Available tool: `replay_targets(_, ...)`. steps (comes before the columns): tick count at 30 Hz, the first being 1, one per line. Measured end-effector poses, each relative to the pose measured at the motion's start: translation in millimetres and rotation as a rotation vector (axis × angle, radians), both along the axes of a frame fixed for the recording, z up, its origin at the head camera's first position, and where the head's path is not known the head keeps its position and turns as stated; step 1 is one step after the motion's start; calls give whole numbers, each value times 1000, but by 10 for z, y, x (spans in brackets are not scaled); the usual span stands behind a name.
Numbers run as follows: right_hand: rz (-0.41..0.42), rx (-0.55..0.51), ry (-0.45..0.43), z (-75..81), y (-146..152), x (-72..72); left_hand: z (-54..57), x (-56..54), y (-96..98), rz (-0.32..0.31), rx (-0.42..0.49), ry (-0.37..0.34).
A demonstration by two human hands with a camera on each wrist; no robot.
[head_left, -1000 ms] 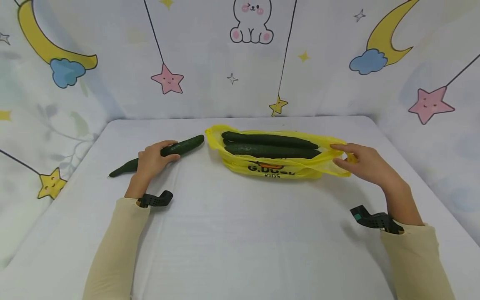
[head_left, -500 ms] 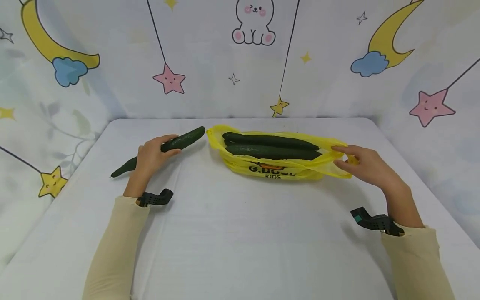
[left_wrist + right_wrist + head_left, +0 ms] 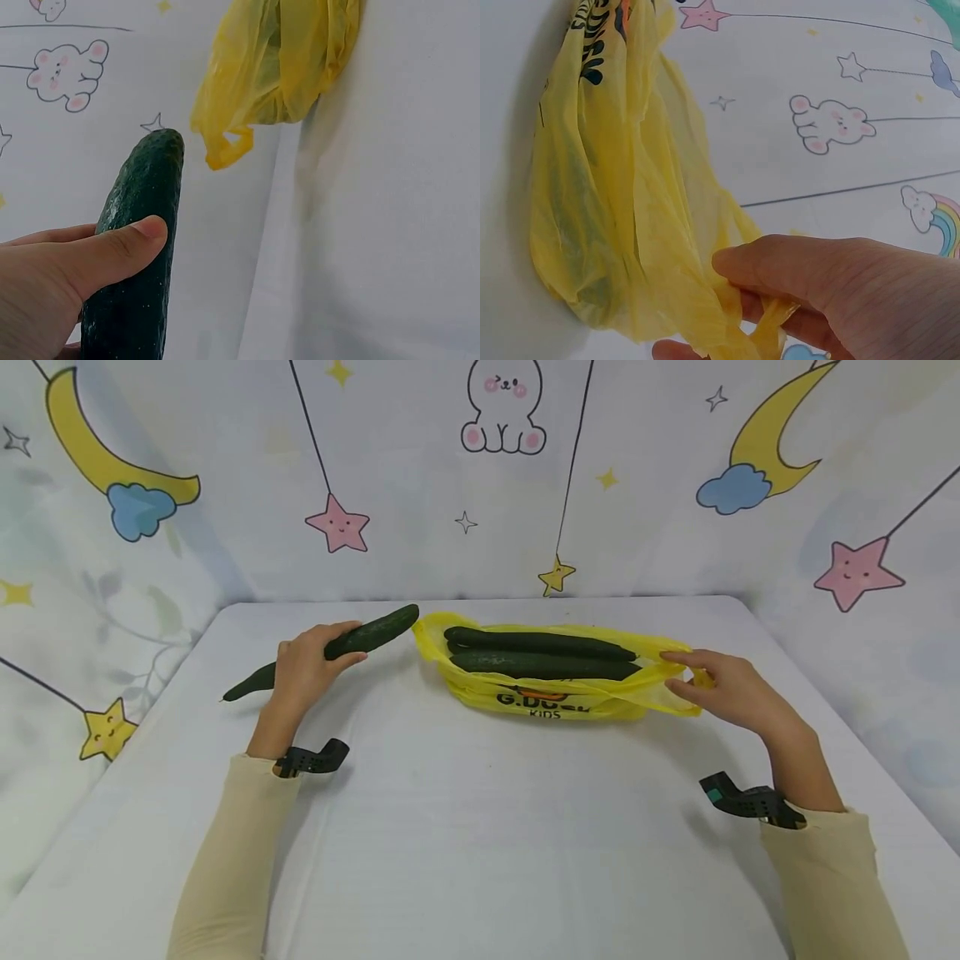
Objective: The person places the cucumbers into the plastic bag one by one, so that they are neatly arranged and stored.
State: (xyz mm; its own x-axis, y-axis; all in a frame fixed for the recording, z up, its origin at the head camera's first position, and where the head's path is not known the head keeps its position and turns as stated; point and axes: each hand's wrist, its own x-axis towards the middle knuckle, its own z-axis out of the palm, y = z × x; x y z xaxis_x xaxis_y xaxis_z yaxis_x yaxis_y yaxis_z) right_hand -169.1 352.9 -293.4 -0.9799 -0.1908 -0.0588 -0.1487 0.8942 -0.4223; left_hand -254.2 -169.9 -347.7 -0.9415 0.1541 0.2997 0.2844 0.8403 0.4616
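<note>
My left hand [image 3: 303, 668] grips a long dark green cucumber [image 3: 375, 632] around its middle, thumb along the near side. The cucumber slants up to the right, its rounded tip close to the left end of a yellow plastic bag [image 3: 480, 691]. In the left wrist view the cucumber [image 3: 142, 195] points toward the bag's hanging handle loop [image 3: 227, 150]. Several cucumbers [image 3: 547, 664] lie side by side in the open bag. At the bag's right end my right hand [image 3: 731, 689] pinches the yellow plastic [image 3: 682, 285] between thumb and fingers.
The bag rests on a white-covered table [image 3: 487, 827], toward the back. Behind it rises a white backdrop [image 3: 420, 468] printed with moons, stars and a bear, which also closes in both sides. A dark camera strap [image 3: 311, 760] sits on each wrist.
My left hand has raised the cucumber from the table and shifted it slightly right, its tip now higher and nearer the bag. The right hand keeps its hold on the bag in the same place.
</note>
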Motion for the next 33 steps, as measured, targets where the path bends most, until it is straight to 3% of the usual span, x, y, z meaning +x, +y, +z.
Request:
replay_targets(15, 6, -10, -9, -18, -10, -14, 133, 71, 169, -61, -71, 85)
replay_targets(20, 8, 5, -9, -17, 6, -17, 163, 59, 287, -113, -86, 93)
replay_targets(33, 18, -11, 43, -3, 1, 1, 366, 132, 660, -268, -165, 146)
